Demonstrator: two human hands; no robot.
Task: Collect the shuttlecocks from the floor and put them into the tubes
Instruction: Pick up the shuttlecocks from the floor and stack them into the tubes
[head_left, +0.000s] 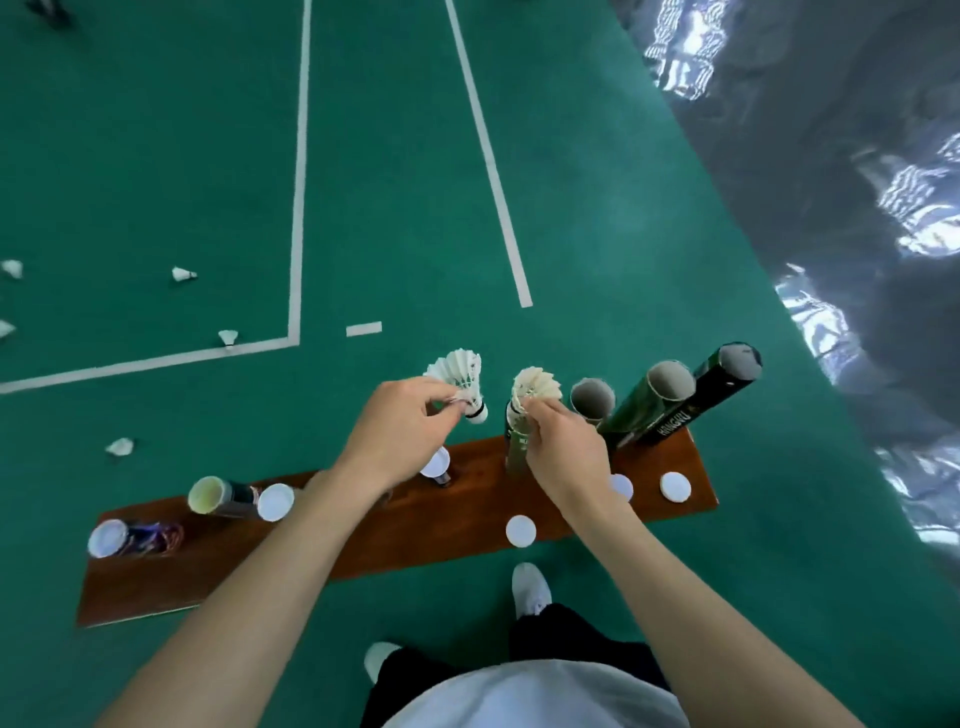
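Note:
My left hand pinches a white feather shuttlecock near its cork, holding it above the wooden board. My right hand pinches a second shuttlecock that sits in the mouth of an upright green tube on the board. Three more open tubes stand to the right of it. Several loose shuttlecocks lie on the green court at the left.
Capped and lying tubes rest on the board's left end. White round caps lie on the board. White court lines cross the floor. A grey crumpled covering borders the court on the right. My shoes stand below the board.

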